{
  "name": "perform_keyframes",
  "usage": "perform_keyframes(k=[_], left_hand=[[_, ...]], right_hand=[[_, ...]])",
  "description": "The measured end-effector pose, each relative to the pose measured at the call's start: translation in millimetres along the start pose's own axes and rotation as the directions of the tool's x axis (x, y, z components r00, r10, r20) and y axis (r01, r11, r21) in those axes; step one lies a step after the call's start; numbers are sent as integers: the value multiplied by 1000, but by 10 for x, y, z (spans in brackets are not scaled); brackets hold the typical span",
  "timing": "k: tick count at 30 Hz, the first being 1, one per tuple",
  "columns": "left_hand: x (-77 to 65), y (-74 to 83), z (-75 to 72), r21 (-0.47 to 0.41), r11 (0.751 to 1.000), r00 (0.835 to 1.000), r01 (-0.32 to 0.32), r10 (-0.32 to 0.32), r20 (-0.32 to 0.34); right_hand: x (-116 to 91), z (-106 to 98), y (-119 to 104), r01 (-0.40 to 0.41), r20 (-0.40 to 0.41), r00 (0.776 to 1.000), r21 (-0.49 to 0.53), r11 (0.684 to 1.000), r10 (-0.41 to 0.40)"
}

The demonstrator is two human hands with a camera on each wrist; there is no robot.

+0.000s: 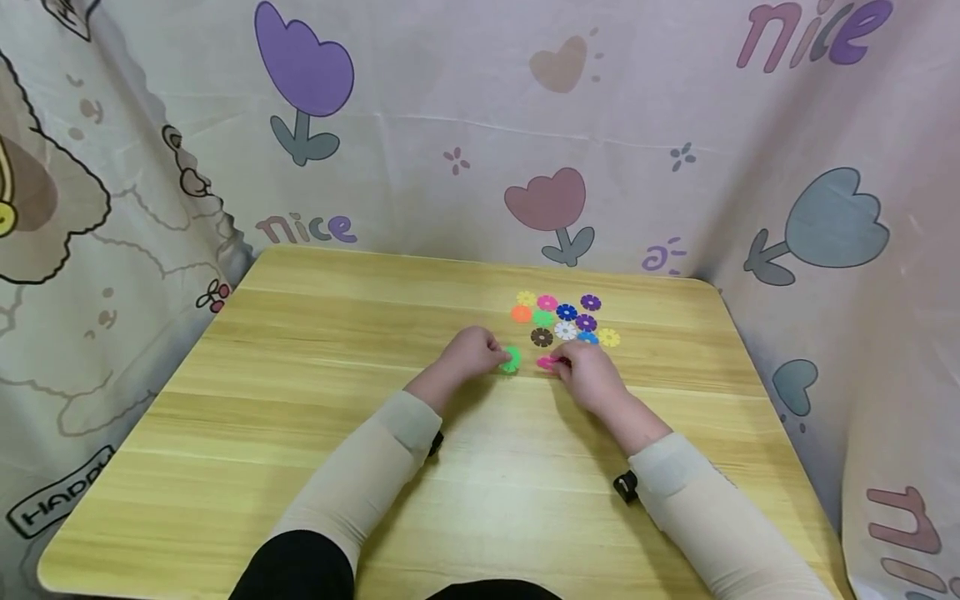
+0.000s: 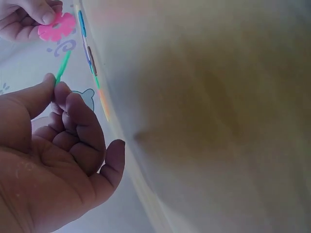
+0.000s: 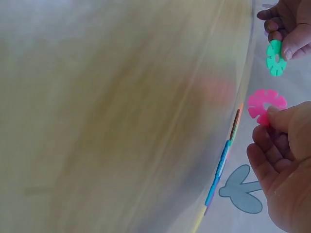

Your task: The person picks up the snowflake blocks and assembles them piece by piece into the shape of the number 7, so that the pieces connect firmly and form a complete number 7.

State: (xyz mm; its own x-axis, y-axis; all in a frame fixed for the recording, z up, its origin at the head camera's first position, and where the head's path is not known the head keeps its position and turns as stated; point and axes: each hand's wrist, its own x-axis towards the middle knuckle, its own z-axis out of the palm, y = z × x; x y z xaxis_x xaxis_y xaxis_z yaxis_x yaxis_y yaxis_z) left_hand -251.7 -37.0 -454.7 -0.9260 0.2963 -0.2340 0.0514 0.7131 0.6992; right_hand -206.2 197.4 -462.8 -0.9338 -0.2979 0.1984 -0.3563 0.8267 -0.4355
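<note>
Between thumb and forefinger, my left hand (image 1: 471, 353) pinches a green notched plastic disc (image 1: 512, 359). That disc shows edge-on in the left wrist view and has a hole in its centre in the right wrist view. My right hand (image 1: 588, 375) pinches a pink notched disc (image 3: 267, 104) the same way, with its slotted rim sticking out past the thumb. The two discs face each other a short gap apart, held above the table. Just beyond the hands lie several more discs, among them a brown one (image 1: 542, 337), a white one (image 1: 566, 331) and an orange one (image 1: 521, 313).
The discs lie in a loose cluster on a wood-grain table (image 1: 262, 400), with a purple one (image 1: 590, 302) near the back and a yellow one (image 1: 610, 337) at the right. A printed curtain (image 1: 420, 100) hangs behind the table and along both sides.
</note>
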Motion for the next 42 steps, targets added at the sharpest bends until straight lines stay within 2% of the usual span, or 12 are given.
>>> perform_keyframes(k=[12, 22, 32, 42], left_hand=[[-48, -34, 6, -20, 998, 998, -64, 64, 27], [-72, -35, -4, -26, 994, 995, -103, 103, 4], [-100, -30, -20, -53, 991, 991, -126, 128, 30], [-94, -64, -11, -67, 985, 986, -160, 163, 41]], right_hand=[[-7, -4, -3, -18, 2, 1000, -12, 1000, 18], [-3, 16, -30, -3, -5, 1000, -10, 1000, 3], [-17, 8, -72, 33, -58, 998, 14, 999, -32], [-19, 11, -81, 69, -66, 996, 19, 997, -68]])
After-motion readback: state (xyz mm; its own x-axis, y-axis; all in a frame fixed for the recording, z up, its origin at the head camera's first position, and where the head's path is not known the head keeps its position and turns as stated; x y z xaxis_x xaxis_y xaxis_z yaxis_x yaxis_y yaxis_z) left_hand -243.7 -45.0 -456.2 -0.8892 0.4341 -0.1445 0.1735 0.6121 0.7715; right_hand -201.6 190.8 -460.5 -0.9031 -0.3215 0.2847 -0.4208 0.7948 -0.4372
